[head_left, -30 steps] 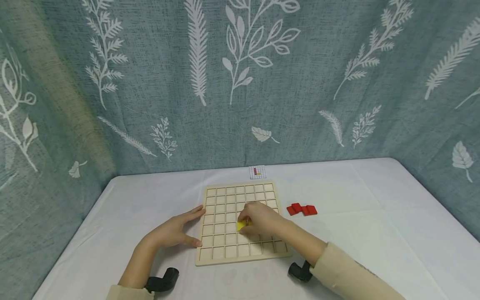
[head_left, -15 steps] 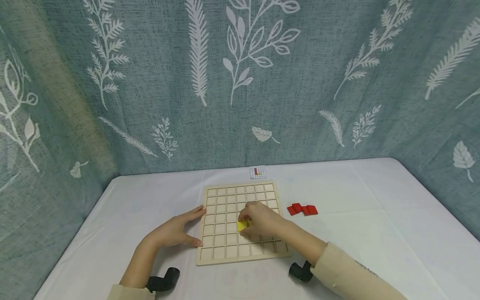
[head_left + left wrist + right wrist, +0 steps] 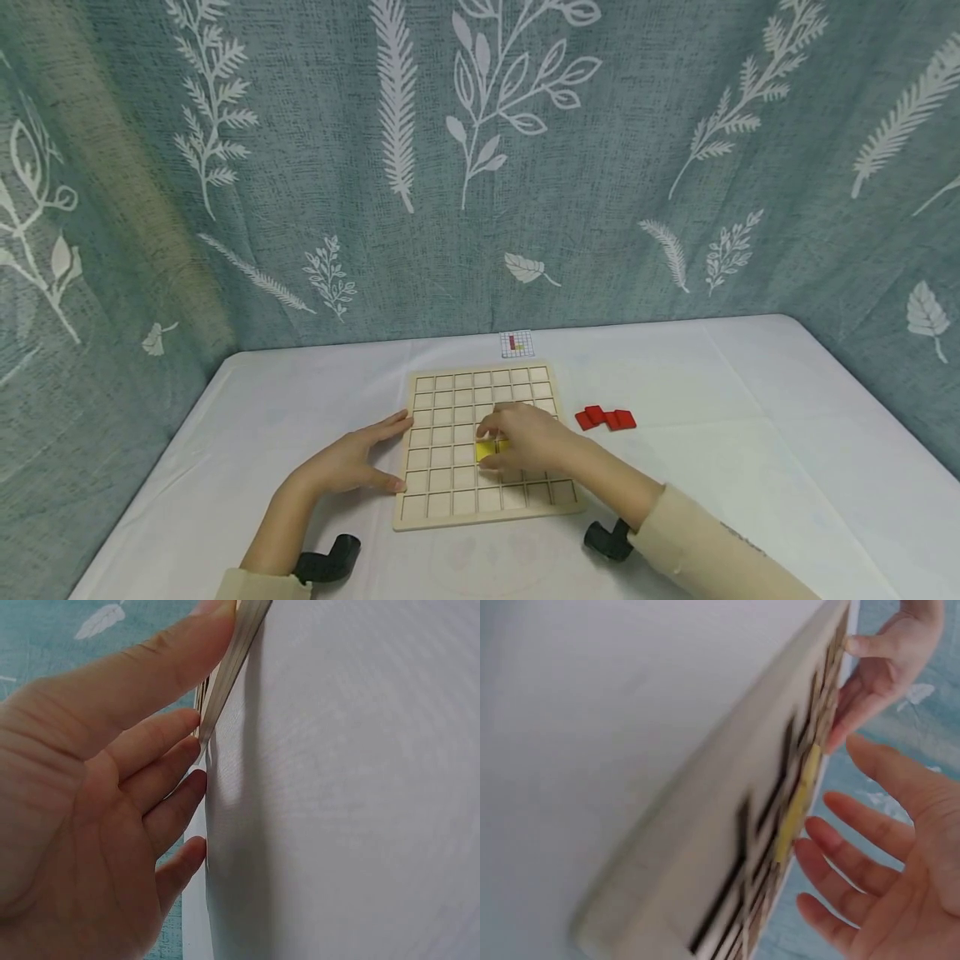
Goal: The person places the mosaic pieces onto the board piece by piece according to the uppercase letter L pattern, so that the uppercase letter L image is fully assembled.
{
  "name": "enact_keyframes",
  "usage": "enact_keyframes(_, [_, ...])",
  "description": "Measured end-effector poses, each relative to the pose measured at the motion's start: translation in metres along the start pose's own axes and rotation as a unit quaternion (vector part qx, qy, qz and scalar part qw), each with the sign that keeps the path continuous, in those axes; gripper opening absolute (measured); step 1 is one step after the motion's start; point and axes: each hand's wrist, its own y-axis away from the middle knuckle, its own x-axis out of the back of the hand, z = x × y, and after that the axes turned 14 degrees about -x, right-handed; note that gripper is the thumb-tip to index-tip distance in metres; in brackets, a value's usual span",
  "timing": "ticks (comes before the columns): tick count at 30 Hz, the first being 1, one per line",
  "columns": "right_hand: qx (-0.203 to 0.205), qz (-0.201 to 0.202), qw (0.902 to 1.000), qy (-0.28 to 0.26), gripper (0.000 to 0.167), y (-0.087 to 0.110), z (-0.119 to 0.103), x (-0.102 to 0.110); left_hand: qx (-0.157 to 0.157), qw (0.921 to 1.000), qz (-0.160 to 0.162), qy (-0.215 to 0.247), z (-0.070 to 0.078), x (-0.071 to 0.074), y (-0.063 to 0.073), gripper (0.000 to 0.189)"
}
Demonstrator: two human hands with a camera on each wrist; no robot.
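Observation:
A wooden grid board [image 3: 489, 523] lies on the white table. Near its middle a yellow square tile [image 3: 486, 452] sits in a cell, with a second patch of yellow beside it, partly covered by my right hand [image 3: 532, 437]. That hand hovers over the tile, thumb and fingers spread apart; in the right wrist view its fingers [image 3: 844, 859] hold nothing and the yellow strip [image 3: 799, 802] lies on the board. My left hand [image 3: 348, 460] touches the board's left edge with thumb and fingertips, and the left wrist view shows its fingers [image 3: 169, 750] extended along that wooden edge.
Several red square tiles [image 3: 605, 418] lie loosely together right of the board. A small printed grid card [image 3: 517, 344] with red and yellow marks lies behind it. Black wrist devices [image 3: 327, 560] sit under both wrists. A teal leaf-patterned curtain [image 3: 450, 275] stands behind the table.
My right hand has let go of the yellow tile, which went from tilted to flat in its cell; its fingers have spread and drawn back slightly right. My left hand stays put.

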Motion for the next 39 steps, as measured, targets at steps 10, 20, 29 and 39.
enact_keyframes(10, [0.015,-0.049,0.9984,0.021,0.041,0.006,0.002,0.013,-0.007,1.0000,-0.001,0.002,-0.001,0.001,0.000,0.092])
enact_keyframes(20, [0.030,-0.087,0.9940,-0.060,0.037,0.015,0.019,0.031,0.001,1.0000,0.000,0.005,-0.003,0.001,0.000,0.093])
enact_keyframes(29, [0.048,-0.132,0.9872,-0.076,0.023,0.026,0.036,0.051,-0.003,1.0000,0.003,0.003,0.000,0.001,0.001,0.093])
enact_keyframes(39, [0.052,-0.119,0.9876,-0.088,0.018,0.031,0.056,0.052,0.003,1.0000,0.006,0.006,-0.004,-0.001,0.000,0.093])
